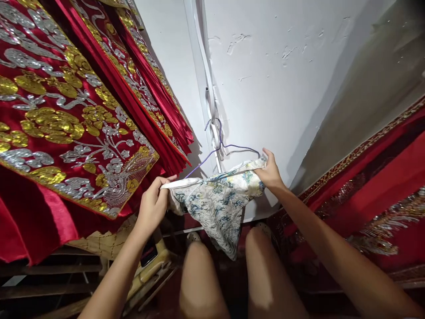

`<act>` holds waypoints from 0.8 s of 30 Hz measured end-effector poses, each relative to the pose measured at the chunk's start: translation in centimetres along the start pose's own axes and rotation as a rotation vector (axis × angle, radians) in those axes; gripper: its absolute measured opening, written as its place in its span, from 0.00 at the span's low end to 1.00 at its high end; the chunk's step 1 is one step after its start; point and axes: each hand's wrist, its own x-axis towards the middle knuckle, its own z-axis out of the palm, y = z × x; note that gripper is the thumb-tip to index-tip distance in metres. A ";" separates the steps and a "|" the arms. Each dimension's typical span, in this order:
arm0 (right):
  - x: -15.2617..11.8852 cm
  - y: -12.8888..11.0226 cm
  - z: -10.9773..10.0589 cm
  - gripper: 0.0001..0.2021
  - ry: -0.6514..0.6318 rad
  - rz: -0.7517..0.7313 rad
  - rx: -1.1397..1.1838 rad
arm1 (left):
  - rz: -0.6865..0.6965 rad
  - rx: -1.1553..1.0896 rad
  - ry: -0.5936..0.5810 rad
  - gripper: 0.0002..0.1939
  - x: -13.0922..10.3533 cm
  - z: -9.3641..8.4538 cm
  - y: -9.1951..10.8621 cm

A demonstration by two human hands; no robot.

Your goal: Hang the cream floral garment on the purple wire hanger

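A patterned garment (221, 208), white with blue, green and yellow swirls, hangs stretched sideways in front of me. My left hand (155, 199) grips its upper left corner between thumb and fingers. At the upper right corner, my right hand (269, 172) pinches the same edge. A purple wire hanger (212, 153) sits behind the garment's top edge, its hook up at a white strap or cable on the wall. The hanger's lower part is hidden by the cloth. The garment's lower end narrows and droops between my knees.
Red cloth with gold and silver sequin flowers (53, 124) hangs at the left. Below it stands a bamboo chair (149, 270). A white wall (275, 84) with peeling paint is ahead. More red embroidered cloth (392, 186) hangs at the right.
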 end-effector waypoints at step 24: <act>3.1 3.1 -0.9 0.37 -0.106 0.122 0.041 | -0.457 -0.861 -0.017 0.24 2.2 3.5 1.1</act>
